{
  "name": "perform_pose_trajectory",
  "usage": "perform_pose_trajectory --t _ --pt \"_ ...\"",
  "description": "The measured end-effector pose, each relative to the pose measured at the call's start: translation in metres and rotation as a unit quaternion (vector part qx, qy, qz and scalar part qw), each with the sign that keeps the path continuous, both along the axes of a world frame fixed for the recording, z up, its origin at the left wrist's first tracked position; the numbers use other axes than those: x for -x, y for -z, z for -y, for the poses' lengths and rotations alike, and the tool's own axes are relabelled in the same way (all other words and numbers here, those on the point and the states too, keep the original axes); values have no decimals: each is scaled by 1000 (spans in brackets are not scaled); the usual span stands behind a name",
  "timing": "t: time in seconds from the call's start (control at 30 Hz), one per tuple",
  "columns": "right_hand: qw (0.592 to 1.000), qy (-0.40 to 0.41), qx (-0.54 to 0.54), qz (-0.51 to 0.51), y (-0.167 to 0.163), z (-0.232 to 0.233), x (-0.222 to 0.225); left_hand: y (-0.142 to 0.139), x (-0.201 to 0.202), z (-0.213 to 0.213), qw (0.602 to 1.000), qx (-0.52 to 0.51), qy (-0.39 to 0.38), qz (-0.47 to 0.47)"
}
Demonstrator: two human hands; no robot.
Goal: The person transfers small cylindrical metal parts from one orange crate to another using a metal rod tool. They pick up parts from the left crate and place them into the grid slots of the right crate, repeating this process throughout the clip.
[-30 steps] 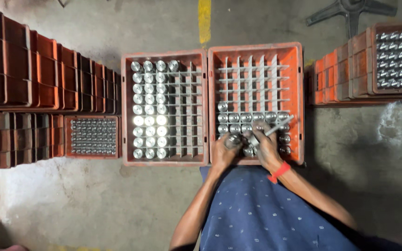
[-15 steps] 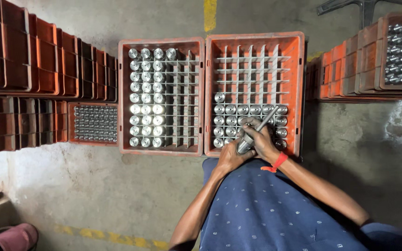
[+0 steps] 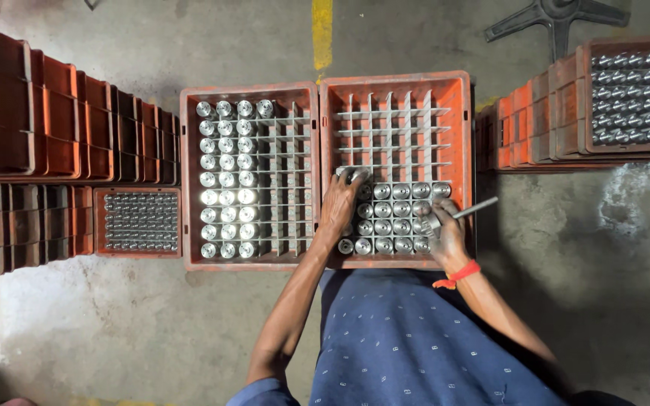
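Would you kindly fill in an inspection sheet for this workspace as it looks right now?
Surface: stained concrete floor with a yellow line.
Job's things: right orange crate, its near rows filled with metal cylinders; left orange crate, its left columns filled.
Clutter: stacked orange crates on the left, more on the right.
Hands: left hand on a cylinder; right hand holds a metal rod.
Cables: nothing seen.
Surroundings: chair base.

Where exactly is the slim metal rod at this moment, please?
In the head view, the metal rod is held in the right hand, slanting over the right rim of the right-hand orange crate, beside the metal cylinders filling its near rows.
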State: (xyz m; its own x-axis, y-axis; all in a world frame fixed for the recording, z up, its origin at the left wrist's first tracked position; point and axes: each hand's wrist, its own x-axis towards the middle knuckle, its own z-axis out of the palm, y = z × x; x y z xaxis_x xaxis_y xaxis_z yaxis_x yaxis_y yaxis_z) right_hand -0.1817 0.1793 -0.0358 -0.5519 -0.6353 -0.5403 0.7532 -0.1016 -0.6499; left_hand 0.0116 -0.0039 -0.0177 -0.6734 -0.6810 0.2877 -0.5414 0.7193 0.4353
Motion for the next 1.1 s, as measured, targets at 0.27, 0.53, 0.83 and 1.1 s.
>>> perform_pose_trajectory --t 0.27,0.53,0.83,1.1 --pt "998 35 -53 -16 1 -36 -21 -24 -34 73 984 -84 -111 -116" --pt "993 53 -80 -66 4 -58 -35 -31 -60 214 969 74 -230 51" --pt "992 52 -102 -45 11 -71 -50 -54 -95 211 989 14 -136 -57" --pt "996 -19 -54 -71 3 -18 -56 -24 -61 64 713 -564 -184 -374"
